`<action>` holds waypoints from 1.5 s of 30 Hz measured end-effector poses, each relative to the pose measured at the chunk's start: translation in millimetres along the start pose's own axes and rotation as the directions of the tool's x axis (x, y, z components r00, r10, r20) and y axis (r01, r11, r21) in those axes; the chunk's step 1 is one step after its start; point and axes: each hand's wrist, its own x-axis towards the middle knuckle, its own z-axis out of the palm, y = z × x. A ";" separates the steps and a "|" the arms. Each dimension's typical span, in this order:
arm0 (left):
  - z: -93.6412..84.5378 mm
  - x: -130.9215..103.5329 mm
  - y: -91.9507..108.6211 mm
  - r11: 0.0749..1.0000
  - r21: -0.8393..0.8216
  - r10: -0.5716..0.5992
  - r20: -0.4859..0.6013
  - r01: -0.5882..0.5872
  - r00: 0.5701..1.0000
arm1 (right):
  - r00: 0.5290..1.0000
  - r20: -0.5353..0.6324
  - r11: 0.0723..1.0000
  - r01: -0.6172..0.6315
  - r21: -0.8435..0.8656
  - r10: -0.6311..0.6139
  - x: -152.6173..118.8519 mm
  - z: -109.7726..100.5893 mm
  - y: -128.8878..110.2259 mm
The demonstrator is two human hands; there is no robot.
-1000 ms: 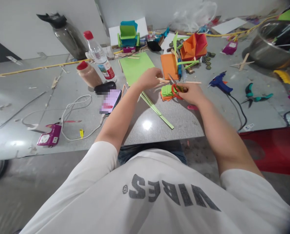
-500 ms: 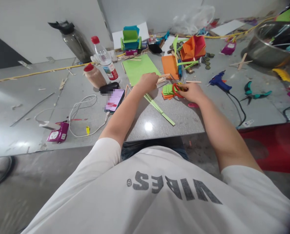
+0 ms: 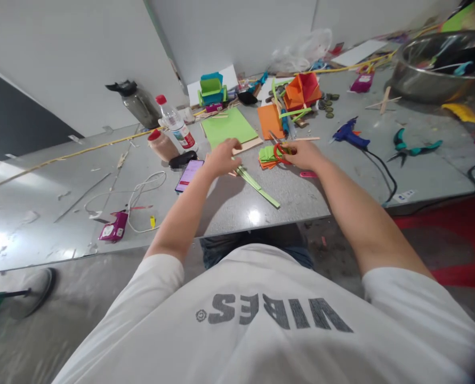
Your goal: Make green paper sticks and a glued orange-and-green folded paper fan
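Note:
My right hand (image 3: 306, 154) is closed on the red handles of a pair of scissors (image 3: 278, 153), whose blades point away from me. Just beneath the scissors lies a small stack of folded green and orange paper (image 3: 267, 156). My left hand (image 3: 223, 157) hovers with its fingers apart and slightly curled, over the upper end of light green paper strips (image 3: 259, 188). I see nothing held in it. Beyond its fingertips are flat wooden sticks (image 3: 250, 145), at the edge of a green paper sheet (image 3: 229, 127).
A phone (image 3: 189, 176), a clear bottle (image 3: 180, 130) and a red-capped bottle (image 3: 162, 145) stand or lie left of my left arm. On the right are a blue glue gun (image 3: 351, 133), pliers (image 3: 413, 146) and a metal bowl (image 3: 417, 80). An orange paper box (image 3: 302, 92) sits behind.
My left hand has drawn back to the left, away from the wooden sticks, and its fingers have opened. My right hand still grips the scissors. The view has shifted slightly.

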 end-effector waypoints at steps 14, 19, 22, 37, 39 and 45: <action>74.7 49.3 24.6 0.928 -0.360 0.097 -0.012 -0.094 0.995 | 0.997 0.009 0.994 0.081 0.075 -0.082 -3.6 -6.1 1.9; 77.2 56.6 16.8 0.901 -0.427 0.040 -0.091 -0.075 0.995 | 0.998 -0.013 0.990 0.058 0.132 -0.056 -2.1 -5.9 3.2; 76.4 61.9 1.1 0.860 -0.502 0.037 -0.116 -0.091 0.993 | 0.999 -0.005 0.990 0.044 0.137 -0.043 -2.3 -7.4 3.4; 117.1 81.0 0.3 0.760 -0.581 0.139 -0.292 -0.291 0.946 | 0.983 -0.173 0.989 0.080 0.128 -0.057 3.0 -4.4 15.3; 113.2 80.1 -4.2 0.757 -0.576 0.142 -0.318 -0.309 0.938 | 0.984 -0.171 0.987 0.072 0.145 -0.047 3.3 -4.3 15.4; 102.9 74.4 -11.4 0.709 -0.618 0.114 -0.376 -0.340 0.920 | 0.988 -0.152 0.983 0.066 0.169 -0.040 2.1 -6.2 15.3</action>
